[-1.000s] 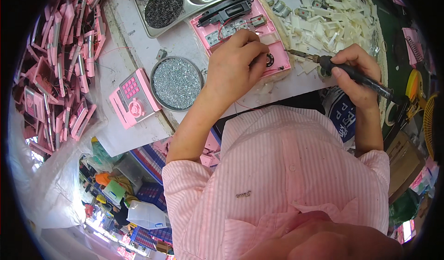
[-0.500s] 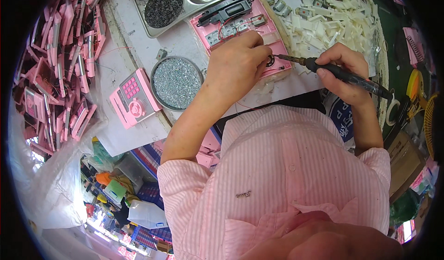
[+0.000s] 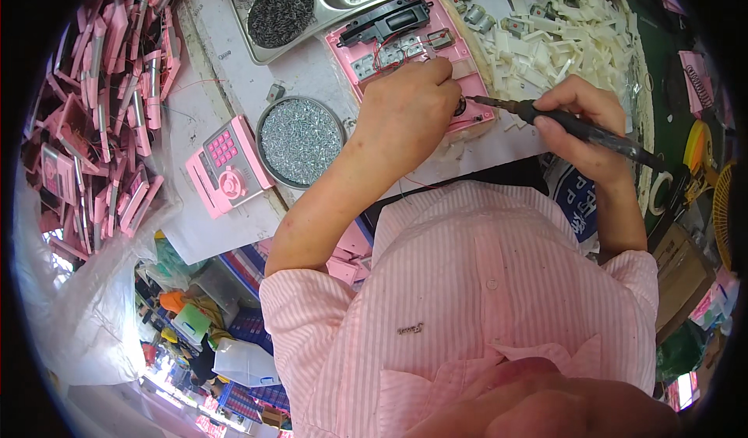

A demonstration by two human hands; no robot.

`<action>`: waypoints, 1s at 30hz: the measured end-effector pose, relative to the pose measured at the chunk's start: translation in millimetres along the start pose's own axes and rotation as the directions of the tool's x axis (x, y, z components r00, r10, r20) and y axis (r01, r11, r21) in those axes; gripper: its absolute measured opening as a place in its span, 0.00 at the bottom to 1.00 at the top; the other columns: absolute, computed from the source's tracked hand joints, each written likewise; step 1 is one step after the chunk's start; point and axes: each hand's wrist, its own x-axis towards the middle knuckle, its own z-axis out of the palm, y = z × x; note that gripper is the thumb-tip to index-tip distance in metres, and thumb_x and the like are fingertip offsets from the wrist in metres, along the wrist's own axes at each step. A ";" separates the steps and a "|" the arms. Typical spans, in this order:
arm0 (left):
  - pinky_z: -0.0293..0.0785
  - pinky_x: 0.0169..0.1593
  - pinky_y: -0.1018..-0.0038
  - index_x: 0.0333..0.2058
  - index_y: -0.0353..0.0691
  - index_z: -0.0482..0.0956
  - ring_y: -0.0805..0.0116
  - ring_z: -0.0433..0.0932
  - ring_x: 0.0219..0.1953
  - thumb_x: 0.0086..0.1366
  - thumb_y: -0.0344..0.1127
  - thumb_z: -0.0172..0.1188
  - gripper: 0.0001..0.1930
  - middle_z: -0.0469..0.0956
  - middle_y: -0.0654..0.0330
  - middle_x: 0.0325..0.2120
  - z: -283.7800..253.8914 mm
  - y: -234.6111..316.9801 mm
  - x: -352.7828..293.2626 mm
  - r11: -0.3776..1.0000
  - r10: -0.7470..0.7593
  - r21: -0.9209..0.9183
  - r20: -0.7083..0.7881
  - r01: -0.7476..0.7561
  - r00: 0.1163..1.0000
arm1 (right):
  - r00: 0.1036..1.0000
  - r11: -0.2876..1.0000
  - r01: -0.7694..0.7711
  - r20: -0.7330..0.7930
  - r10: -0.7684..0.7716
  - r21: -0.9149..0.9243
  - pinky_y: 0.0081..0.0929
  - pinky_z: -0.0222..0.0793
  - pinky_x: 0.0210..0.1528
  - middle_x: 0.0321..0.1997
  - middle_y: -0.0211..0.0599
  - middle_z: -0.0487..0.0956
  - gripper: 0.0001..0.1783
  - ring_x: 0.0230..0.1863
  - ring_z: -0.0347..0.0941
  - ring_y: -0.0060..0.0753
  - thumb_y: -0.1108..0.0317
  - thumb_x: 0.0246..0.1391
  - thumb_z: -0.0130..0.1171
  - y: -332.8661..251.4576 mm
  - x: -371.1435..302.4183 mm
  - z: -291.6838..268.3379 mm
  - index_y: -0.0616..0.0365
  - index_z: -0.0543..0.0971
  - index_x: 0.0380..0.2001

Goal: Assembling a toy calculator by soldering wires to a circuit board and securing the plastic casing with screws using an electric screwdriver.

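In my right hand (image 3: pixel 584 123) is a slim black electric screwdriver (image 3: pixel 592 133), its handle slanting down to the right. Its thin tip (image 3: pixel 477 98) reaches a small round dark part (image 3: pixel 460 108) at the right side of a pink plastic panel (image 3: pixel 475 115). My left hand (image 3: pixel 409 111) lies over the panel's lower part with fingers curled and pressed together beside that tip. What they pinch is hidden. On the panel sit a long black plastic piece (image 3: pixel 386 24), silver metal blocks (image 3: pixel 389 55), a small motor (image 3: pixel 440 39) and red wires.
Left of the panel stand a round bowl of small screws (image 3: pixel 300 142) and a pink-grey keypad door (image 3: pixel 230 165). Behind is a metal tray (image 3: pixel 327 6) with springs. White plastic pieces (image 3: pixel 573 37) heap at the right; pink panels (image 3: pixel 117 87) pile up far left.
The panel, tray and bowl appear slightly lower and to the right in the view. My left hand has shifted with the panel, and the screwdriver tip stays beside its fingers.
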 end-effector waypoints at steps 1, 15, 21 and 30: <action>0.78 0.37 0.66 0.33 0.45 0.83 0.61 0.81 0.35 0.54 0.31 0.68 0.07 0.78 0.64 0.33 0.9 -0.3 -1.3 1.000 0.003 0.005 -0.010 -0.003 1.000 | 1.000 1.000 0.011 -0.027 -0.011 -0.002 0.14 0.60 0.27 0.26 0.26 0.80 0.09 0.25 0.70 0.11 0.73 0.52 0.68 -1.5 -2.4 -1.7 0.63 0.80 0.36; 0.77 0.35 0.63 0.31 0.41 0.82 0.57 0.80 0.31 0.56 0.28 0.66 0.04 0.79 0.59 0.30 0.1 2.5 3.4 0.998 0.022 -0.066 -0.051 -0.026 0.998 | 0.275 0.998 0.057 -0.961 -0.010 0.006 0.19 0.49 0.26 0.23 0.20 0.69 0.02 0.23 0.58 0.12 0.73 0.57 0.63 37.9 -160.2 -196.4 0.59 0.80 0.32; 0.78 0.37 0.64 0.33 0.39 0.83 0.56 0.81 0.33 0.58 0.27 0.65 0.04 0.79 0.58 0.33 -6.3 11.0 13.0 0.997 0.032 -0.070 -0.011 -0.033 0.999 | 0.098 0.988 -0.057 -0.986 -0.138 -0.144 0.15 0.56 0.29 0.24 0.21 0.72 0.03 0.26 0.63 0.14 0.71 0.57 0.63 57.1 -154.2 -228.1 0.58 0.82 0.32; 0.78 0.38 0.62 0.42 0.39 0.80 0.52 0.80 0.37 0.57 0.27 0.64 0.13 0.77 0.53 0.41 -0.9 -0.2 -7.0 0.969 -0.062 -0.248 -0.214 0.007 0.975 | 0.654 0.555 0.447 -0.679 0.333 0.702 0.20 0.65 0.32 0.44 0.39 0.77 0.20 0.34 0.68 0.24 0.63 0.67 0.56 115.5 -150.5 -220.7 0.63 0.74 0.56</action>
